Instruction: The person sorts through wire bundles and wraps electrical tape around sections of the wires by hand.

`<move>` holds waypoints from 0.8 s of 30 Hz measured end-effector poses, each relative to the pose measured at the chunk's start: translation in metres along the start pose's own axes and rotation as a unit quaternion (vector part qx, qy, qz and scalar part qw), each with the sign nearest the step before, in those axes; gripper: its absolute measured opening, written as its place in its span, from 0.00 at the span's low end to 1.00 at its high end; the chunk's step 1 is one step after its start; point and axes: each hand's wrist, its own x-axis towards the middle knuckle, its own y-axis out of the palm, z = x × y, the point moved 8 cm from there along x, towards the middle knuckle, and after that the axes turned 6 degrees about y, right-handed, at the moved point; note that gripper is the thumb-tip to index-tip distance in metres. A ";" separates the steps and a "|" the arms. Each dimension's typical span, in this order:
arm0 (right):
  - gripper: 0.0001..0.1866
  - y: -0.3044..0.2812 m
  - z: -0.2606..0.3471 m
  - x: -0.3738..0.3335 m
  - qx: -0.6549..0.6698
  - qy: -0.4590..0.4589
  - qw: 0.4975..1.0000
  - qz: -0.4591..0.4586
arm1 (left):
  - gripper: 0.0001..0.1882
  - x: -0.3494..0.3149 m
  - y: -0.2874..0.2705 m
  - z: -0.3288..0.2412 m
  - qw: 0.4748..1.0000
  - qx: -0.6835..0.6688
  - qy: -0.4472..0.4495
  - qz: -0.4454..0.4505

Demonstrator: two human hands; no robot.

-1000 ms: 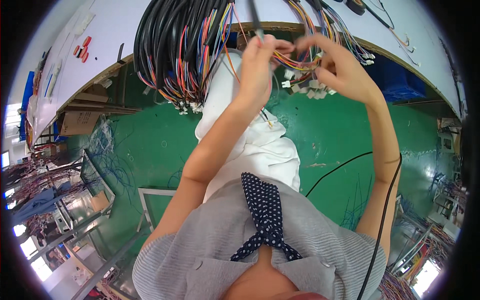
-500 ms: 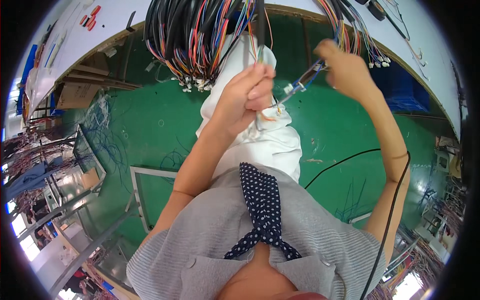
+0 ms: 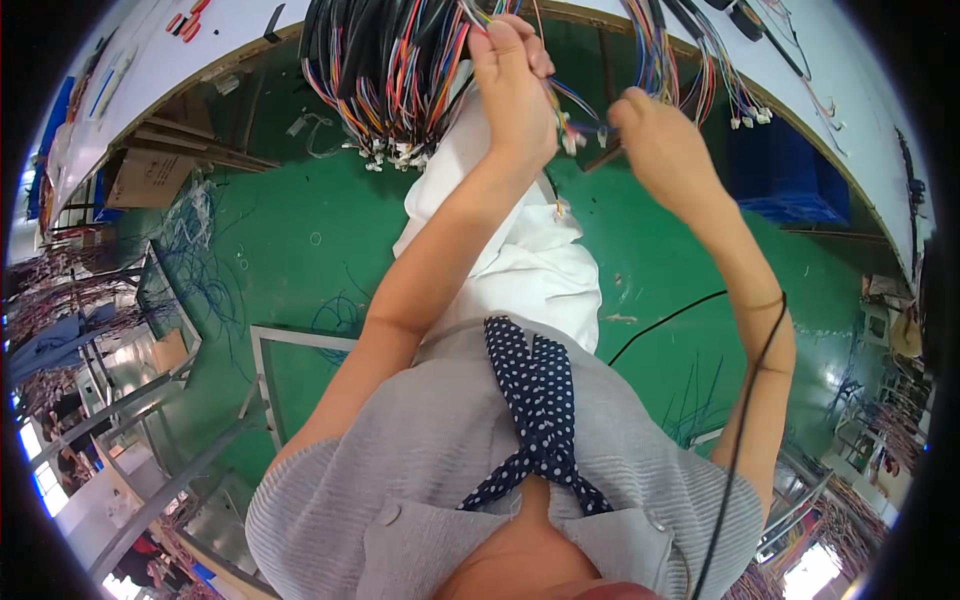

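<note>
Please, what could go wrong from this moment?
The thin multicoloured wires between the bare left hand and bare right hand might tangle with the dense hanging bundle of black-sheathed, multicoloured wires nearby. The thin black cable running across the bare right arm could snag if that arm moves.

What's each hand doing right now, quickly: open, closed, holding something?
Left hand: closed, holding coloured wires.
Right hand: curled, near a white connector; whether its grip holds anything cannot be told.
</note>
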 end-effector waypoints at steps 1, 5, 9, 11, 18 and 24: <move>0.04 0.003 0.000 -0.004 -0.002 0.001 1.000 -0.001 | 0.15 0.000 0.000 0.007 1.000 -0.005 0.005 -0.005; 0.06 0.067 -0.032 -0.045 -0.132 0.005 0.983 0.130 | 0.13 0.009 0.016 -0.019 0.969 -0.233 -0.075 -0.030; 0.16 0.062 -0.046 -0.071 -0.108 0.034 0.960 0.257 | 0.13 0.008 0.024 -0.051 0.981 -0.045 -0.171 0.085; 0.22 0.075 -0.045 -0.104 0.164 -0.063 0.940 0.291 | 0.16 -0.039 0.013 -0.055 0.931 0.041 -0.339 0.132; 0.23 0.008 -0.009 0.039 0.390 0.110 0.912 0.063 | 0.17 -0.127 -0.048 -0.052 0.849 0.137 -0.498 0.110; 0.14 0.028 0.023 0.093 0.271 -0.023 0.961 0.050 | 0.16 -0.135 -0.057 -0.094 0.834 0.158 -0.516 0.118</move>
